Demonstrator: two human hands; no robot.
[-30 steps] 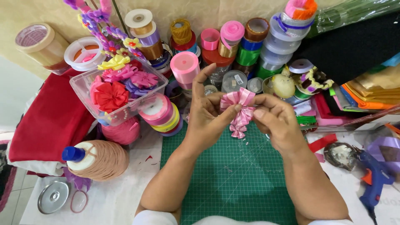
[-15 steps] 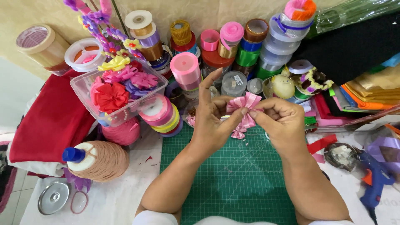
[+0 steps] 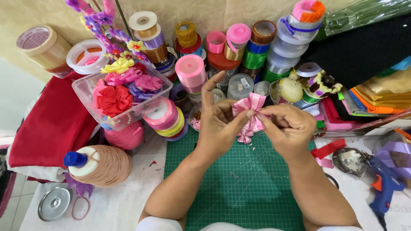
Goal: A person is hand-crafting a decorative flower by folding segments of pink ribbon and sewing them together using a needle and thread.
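A pink striped ribbon bow (image 3: 249, 110) hangs in the air above the far edge of the green cutting mat (image 3: 239, 188). My left hand (image 3: 217, 122) pinches its middle from the left, thumb on the bow, index finger raised. From the right, my right hand (image 3: 290, 126) closes thumb and fingers on the same bow's middle. The bow's lower tails (image 3: 245, 135) dangle below both thumbs.
Many ribbon spools (image 3: 190, 70) stand stacked at the back. A clear box of ribbon flowers (image 3: 117, 92) sits at the left, with a twine cone (image 3: 100, 164) and a metal lid (image 3: 54, 203) nearer me. A blue glue gun (image 3: 385, 182) lies at the right, folded fabrics (image 3: 381, 92) behind it.
Both hands have shifted slightly right and away with the bow. My right fingers have curled tighter onto its middle.
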